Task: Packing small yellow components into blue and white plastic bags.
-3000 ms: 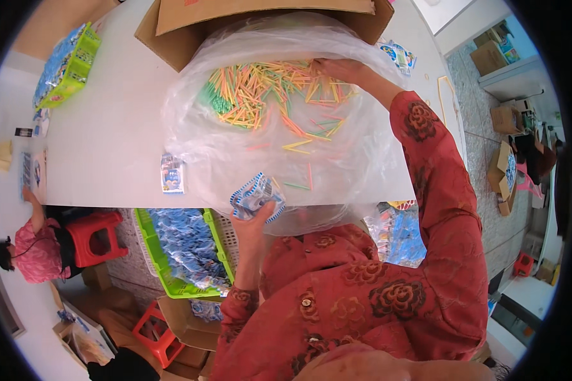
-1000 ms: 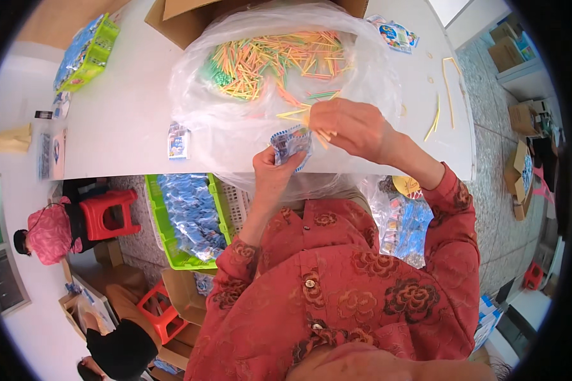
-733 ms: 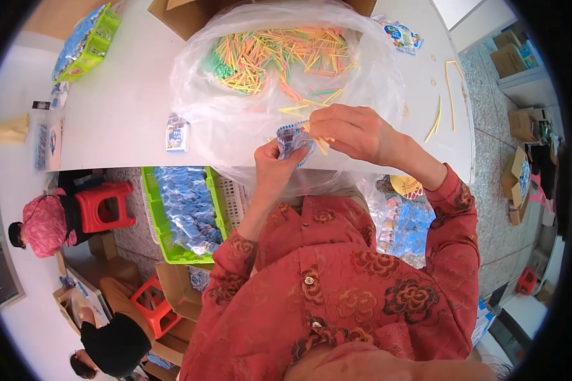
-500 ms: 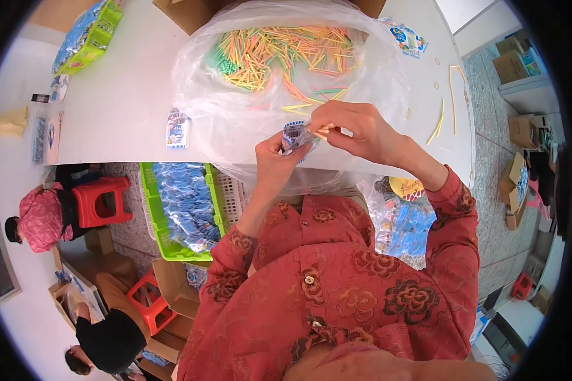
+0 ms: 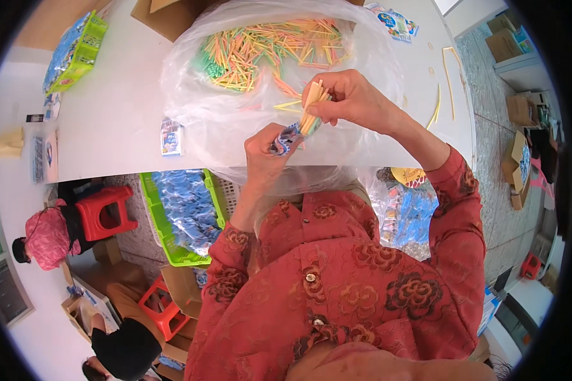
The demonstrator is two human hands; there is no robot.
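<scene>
The small blue-and-white printed packet [image 5: 285, 138] was mostly hidden inside my left hand [image 5: 265, 147], whose grip was pinched around it. The bundle of thin pale yellow sticks [image 5: 311, 109] ran from my right hand [image 5: 349, 100], its grip pressed tight on them, down into the packet's mouth. Both sat over the clear plastic bag of coloured sticks [image 5: 260, 54] on the white counter [image 5: 121, 108].

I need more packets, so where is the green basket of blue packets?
In the head view, the green basket sits lower left, under the white table's edge, beside the left hand's forearm.
</scene>
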